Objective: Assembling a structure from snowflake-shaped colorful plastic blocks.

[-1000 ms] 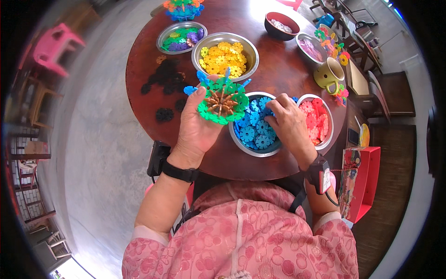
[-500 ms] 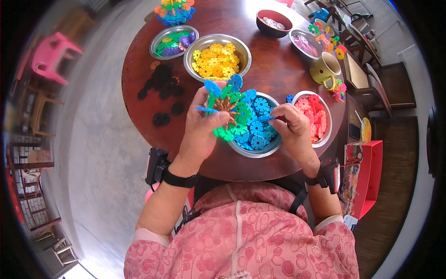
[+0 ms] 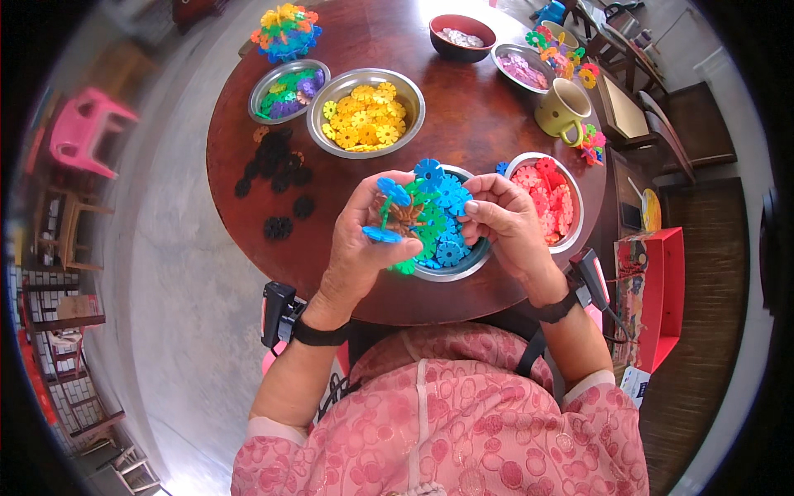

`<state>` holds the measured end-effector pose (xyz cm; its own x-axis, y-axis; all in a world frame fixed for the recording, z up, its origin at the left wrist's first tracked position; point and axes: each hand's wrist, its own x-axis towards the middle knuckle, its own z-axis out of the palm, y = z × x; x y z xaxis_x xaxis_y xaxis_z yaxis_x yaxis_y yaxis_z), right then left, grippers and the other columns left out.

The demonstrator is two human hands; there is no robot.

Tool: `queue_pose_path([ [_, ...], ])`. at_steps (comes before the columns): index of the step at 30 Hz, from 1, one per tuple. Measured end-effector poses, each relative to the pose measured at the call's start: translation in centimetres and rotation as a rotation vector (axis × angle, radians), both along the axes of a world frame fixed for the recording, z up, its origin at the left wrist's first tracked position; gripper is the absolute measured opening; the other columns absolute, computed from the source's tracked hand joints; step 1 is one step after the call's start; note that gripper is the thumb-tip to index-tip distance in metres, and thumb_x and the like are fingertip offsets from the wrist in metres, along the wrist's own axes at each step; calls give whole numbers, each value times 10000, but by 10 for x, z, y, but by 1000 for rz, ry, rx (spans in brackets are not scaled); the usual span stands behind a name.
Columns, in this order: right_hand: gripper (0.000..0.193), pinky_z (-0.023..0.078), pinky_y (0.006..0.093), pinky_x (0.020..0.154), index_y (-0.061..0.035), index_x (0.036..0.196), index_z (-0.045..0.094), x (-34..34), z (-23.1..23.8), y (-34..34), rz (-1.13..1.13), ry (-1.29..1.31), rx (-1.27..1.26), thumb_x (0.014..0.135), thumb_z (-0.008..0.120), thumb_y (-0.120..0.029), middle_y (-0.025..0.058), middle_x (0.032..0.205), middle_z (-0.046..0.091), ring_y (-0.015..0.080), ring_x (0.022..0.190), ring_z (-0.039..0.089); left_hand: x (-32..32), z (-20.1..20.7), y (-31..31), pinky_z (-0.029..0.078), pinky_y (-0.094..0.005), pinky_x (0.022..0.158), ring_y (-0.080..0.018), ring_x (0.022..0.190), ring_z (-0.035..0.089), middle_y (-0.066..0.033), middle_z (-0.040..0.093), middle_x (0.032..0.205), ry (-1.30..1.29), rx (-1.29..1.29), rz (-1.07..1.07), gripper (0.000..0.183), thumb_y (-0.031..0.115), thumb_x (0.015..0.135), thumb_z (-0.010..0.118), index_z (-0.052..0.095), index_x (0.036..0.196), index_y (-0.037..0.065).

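Observation:
My left hand (image 3: pixel 357 248) grips a built-up cluster of plastic flower discs (image 3: pixel 428 217), brown at its middle with green and blue discs around. Close to its right side, my right hand (image 3: pixel 511 221) pinches a blue flower disc (image 3: pixel 468 203) between thumb and fingertips; whether that disc touches the cluster I cannot tell. Below both hands stands a metal bowl (image 3: pixel 473 264) of loose blue discs (image 3: pixel 452 251), partly hidden by the cluster and the left hand. Right of it, a metal bowl (image 3: pixel 574 231) holds red discs (image 3: pixel 546 197).
Yellow discs fill a metal bowl (image 3: pixel 317 132) beyond my left hand. Black discs (image 3: pixel 277 165) lie loose at the table's left. Farther back are a bowl of mixed discs (image 3: pixel 256 97), a finished-looking colourful disc ball (image 3: pixel 286 35), a dark bowl (image 3: pixel 457 54) and a green mug (image 3: pixel 556 114).
My right hand has come up from the blue discs with one in its fingers, nearer the cluster. My left hand has turned the cluster slightly. The whole view has shifted a little.

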<state>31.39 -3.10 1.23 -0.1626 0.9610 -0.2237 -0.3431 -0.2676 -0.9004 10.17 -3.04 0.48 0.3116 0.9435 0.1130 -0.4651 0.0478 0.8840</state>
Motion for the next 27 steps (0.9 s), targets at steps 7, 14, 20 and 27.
queue_pose_path([
  [7,191,507,218,602,-8,1048,580,-2,1,-9,-14,-164,80,866,632,-32,45,805,630,113,651,614,-2,2,0,487,-296,883,-130,1027,571,-51,572,1117,-41,-66,17,600,98,713,754,465,1236,43],
  [14,144,473,283,584,-15,879,610,-12,8,-29,-45,-747,659,757,682,11,94,775,598,187,675,624,-1,-6,1,514,-433,923,-259,1067,599,-135,565,1156,-157,-35,117,593,137,779,682,392,1285,28],
  [20,163,464,306,556,-29,878,604,-16,8,-33,-25,-828,727,743,685,13,106,785,603,246,675,614,8,3,-6,504,-366,901,-208,1027,597,-104,567,1136,-150,-65,212,579,79,757,666,400,1269,43],
  [27,180,476,305,559,-27,887,606,-16,11,-33,-48,-864,706,734,692,14,103,786,605,233,674,620,6,-1,-7,507,-404,932,-260,1056,604,-148,556,1170,-117,-23,230,603,127,766,649,376,1294,27],
])
